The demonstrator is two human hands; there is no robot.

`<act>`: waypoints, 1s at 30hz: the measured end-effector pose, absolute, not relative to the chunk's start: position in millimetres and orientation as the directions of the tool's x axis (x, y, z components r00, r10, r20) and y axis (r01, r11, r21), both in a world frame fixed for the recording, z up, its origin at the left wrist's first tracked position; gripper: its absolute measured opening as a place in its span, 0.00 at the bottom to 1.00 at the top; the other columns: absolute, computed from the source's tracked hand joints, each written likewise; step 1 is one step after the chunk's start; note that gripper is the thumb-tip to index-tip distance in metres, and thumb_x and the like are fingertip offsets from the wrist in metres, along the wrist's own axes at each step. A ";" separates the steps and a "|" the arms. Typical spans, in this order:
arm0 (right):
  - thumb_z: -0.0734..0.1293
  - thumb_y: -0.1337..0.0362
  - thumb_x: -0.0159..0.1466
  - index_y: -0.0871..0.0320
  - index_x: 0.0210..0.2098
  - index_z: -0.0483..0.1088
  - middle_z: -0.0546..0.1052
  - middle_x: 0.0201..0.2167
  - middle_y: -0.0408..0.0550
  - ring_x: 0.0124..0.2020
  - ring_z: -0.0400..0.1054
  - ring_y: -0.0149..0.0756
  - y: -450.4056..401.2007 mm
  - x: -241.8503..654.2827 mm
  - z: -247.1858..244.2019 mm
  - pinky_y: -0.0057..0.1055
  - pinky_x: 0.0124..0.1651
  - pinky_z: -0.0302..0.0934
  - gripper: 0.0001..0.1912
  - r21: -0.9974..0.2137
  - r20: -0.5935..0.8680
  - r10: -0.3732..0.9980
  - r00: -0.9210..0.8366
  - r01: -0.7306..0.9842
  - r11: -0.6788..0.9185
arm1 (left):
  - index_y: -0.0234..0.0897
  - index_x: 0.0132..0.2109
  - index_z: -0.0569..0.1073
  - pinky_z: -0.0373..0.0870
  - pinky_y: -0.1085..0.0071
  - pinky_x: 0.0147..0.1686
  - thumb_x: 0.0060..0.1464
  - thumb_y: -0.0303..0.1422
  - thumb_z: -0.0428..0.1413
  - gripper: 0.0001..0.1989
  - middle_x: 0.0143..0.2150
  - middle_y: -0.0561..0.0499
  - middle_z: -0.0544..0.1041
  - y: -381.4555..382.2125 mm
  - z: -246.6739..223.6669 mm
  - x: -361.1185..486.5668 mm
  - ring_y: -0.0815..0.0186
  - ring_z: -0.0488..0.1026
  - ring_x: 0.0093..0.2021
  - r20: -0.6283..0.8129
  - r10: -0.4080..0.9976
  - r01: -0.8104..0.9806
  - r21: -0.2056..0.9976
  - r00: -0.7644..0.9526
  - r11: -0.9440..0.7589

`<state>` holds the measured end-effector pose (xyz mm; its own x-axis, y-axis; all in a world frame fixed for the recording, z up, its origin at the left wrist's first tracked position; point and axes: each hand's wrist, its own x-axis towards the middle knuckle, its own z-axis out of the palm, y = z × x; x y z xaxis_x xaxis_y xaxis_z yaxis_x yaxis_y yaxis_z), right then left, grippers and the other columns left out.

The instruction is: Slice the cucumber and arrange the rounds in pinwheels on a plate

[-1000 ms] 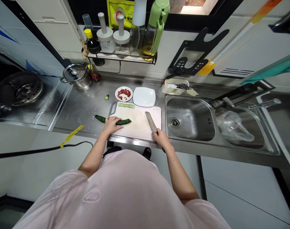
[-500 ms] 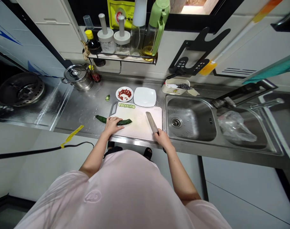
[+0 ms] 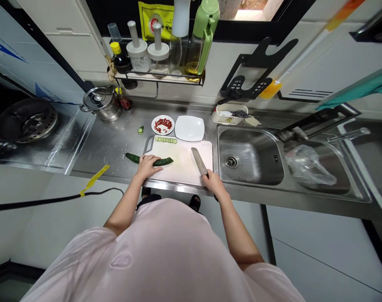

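Nearest the wearer, at the front edge of the white cutting board point(image 3: 181, 167), the left hand point(image 3: 147, 166) lies on a dark green cucumber point(image 3: 163, 161); its fingers point(image 3: 156, 167) are extended and lie close together over the skin, pressing down rather than pinching, probably to keep the rounded body from rolling; one end of the cucumber overhangs the left edge of the cutting board; the right hand point(image 3: 212, 182) sits at the front right of the cutting board, its fingers point(image 3: 209, 179) curled shut around the handle of a kitchen knife point(image 3: 199, 161), which hides most of the grip; the broad blade points away from the wearer, well apart from the cucumber; at the back edge of the cutting board, a row of cucumber slices point(image 3: 166, 140) lies overlapped, seemingly kept clear of the working area; just behind the cutting board are a small round plate of chopped red pieces point(image 3: 163, 124) and a white square plate point(image 3: 189, 128), both within easy reach; right of the cutting board lies a stainless-steel sink point(image 3: 249, 157), close enough to serve the work; left of it, across the steel desk point(image 3: 99, 144), stands a lidded steel pot point(image 3: 102, 104); beyond the cutting board, a wall rack holds bottles and seasoning jars point(image 3: 149, 54).
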<state>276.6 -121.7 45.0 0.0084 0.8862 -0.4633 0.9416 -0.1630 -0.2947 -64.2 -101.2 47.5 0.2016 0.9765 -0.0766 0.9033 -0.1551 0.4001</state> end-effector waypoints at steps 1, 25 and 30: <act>0.56 0.62 0.64 0.59 0.45 0.69 0.77 0.37 0.54 0.38 0.69 0.39 -121.8 276.6 45.5 0.27 0.35 0.53 0.15 -0.297 -0.462 0.887 0.005 0.941 -0.160 | 0.48 0.53 0.72 0.47 0.57 0.61 0.49 0.48 0.59 0.24 0.51 0.49 0.74 -101.2 47.3 -64.4 0.56 0.66 0.54 -0.074 0.976 0.902 0.401 0.204 -0.159; 0.56 0.59 0.60 0.58 0.39 0.66 0.65 0.11 0.35 0.13 0.63 0.33 -129.6 287.5 24.6 0.25 0.23 0.57 0.14 -0.668 -0.490 0.871 0.031 0.629 -0.397 | 0.50 0.55 0.71 0.47 0.55 0.60 0.49 0.41 0.59 0.24 0.50 0.49 0.74 -100.0 46.5 -70.2 0.55 0.66 0.53 -0.071 0.972 0.908 0.375 0.226 -0.184; 0.57 0.59 0.58 0.57 0.36 0.64 0.63 0.09 0.34 0.11 0.62 0.34 -130.4 288.6 17.5 0.26 0.20 0.57 0.11 -0.742 -0.458 0.888 0.037 0.534 -0.405 | 0.51 0.55 0.71 0.51 0.57 0.56 0.52 0.39 0.57 0.21 0.49 0.50 0.75 -98.8 49.2 -74.5 0.56 0.66 0.53 -0.119 0.964 0.916 0.359 0.236 -0.180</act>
